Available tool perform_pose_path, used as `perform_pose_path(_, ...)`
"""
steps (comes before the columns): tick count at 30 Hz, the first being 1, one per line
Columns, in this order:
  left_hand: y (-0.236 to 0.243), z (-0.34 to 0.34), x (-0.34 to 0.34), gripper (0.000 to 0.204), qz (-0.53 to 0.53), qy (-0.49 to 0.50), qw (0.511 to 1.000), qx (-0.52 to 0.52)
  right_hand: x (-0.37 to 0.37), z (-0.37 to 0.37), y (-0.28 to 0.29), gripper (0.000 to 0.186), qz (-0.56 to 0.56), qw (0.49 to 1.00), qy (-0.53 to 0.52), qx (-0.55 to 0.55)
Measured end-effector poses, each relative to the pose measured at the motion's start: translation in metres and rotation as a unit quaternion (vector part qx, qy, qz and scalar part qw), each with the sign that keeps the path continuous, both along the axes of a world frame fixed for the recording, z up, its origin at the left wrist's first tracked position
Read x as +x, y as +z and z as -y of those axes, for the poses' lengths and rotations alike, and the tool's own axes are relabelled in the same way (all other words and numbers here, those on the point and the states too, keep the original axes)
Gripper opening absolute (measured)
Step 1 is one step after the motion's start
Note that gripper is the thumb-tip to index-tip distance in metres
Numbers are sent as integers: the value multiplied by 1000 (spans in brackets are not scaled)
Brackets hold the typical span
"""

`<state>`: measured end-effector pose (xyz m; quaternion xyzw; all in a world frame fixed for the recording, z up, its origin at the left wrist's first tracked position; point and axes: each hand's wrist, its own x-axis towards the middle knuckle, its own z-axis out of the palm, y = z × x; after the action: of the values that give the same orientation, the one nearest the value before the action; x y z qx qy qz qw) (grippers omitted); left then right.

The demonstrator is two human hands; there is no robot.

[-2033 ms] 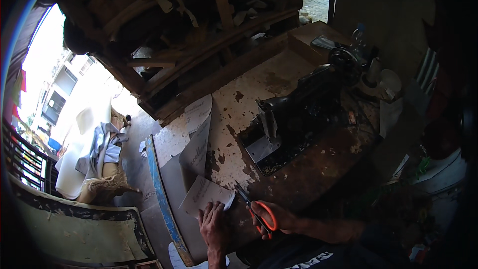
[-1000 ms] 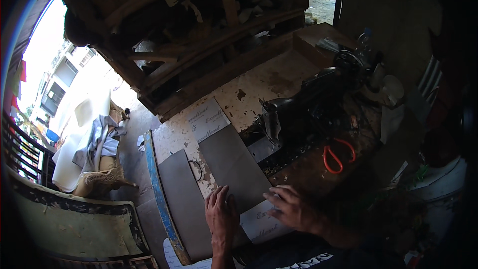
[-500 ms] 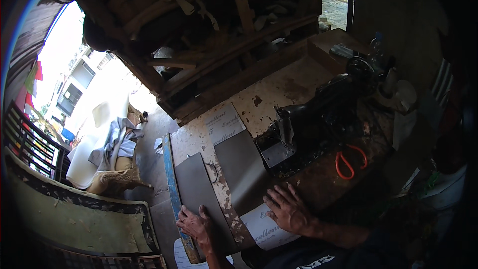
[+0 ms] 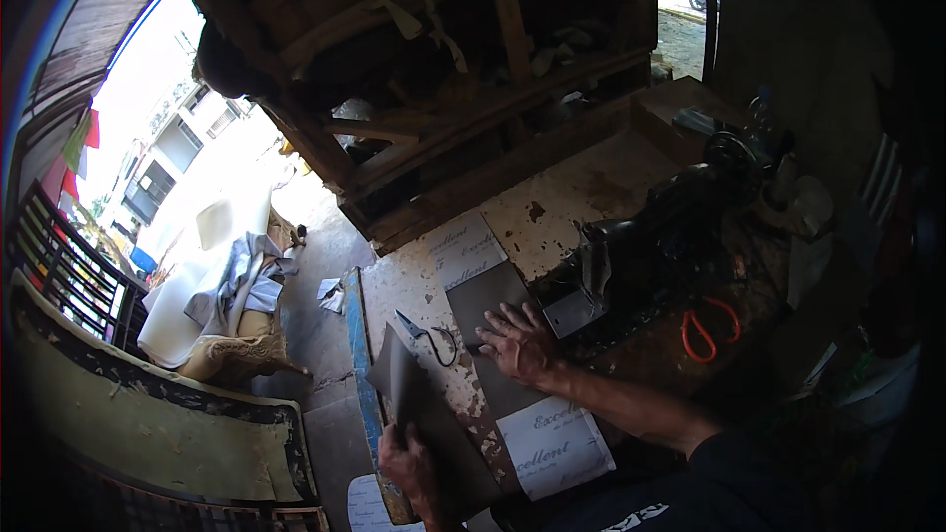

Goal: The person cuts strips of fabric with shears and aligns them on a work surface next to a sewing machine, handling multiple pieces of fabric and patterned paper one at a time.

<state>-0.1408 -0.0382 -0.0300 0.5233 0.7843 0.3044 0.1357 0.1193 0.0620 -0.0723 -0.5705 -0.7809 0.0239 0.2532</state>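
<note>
My left hand [image 4: 409, 463] is closed on the near left edge of a dark grey-brown sheet [image 4: 426, 402], perhaps vinyl; the sheet's far corner is lifted and bent up off the table. My right hand [image 4: 522, 347] lies flat, fingers spread, on a second dark panel [image 4: 481, 294]. White printed material [image 4: 557, 448] shows at that panel's near and far ends. Between the two dark pieces, scissors [image 4: 431, 337] with dark handles rest on the worn table. Just right of my right hand is the metal bed plate [image 4: 574, 313] of a black sewing machine [image 4: 680, 192].
Orange looped handles [image 4: 709, 330] lie on the table near the machine. A blue-painted strip [image 4: 363, 374] edges the table's left side. Behind stands a large wooden frame [image 4: 473, 128]. At left are draped grey cloth [image 4: 236, 281] and a greenish padded panel [image 4: 158, 414].
My right hand has moved forward and left onto the dark panel. My left hand has closed on the left sheet, whose far end has come up, uncovering the scissors. The view has shifted slightly.
</note>
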Motion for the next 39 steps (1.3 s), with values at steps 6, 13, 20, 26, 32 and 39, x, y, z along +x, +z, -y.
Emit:
perform_pose_path(6,17,67,-83,29,263,30,938,224,-35,-50,28,34,-260,960,-100,-43)
perform_pose_path(13,88,108,-72,59,139,197,957,161,-129,-43,31,28,-170,962,123,175)
perform_pose_path(20,-43,117,-158,34,90,-75,979,168,-60,-49,-20,31,-109,988,35,106)
perform_pose_path(26,77,52,24,28,-12,-188,979,-72,-21,-51,-86,34,147,921,11,359)
perform_pose_path(32,21,62,-1,45,-162,-233,948,-145,82,60,-66,23,-80,976,203,-4)
perform_pose_path(39,8,35,21,57,-133,-344,927,-63,170,266,92,21,-193,962,20,-194)
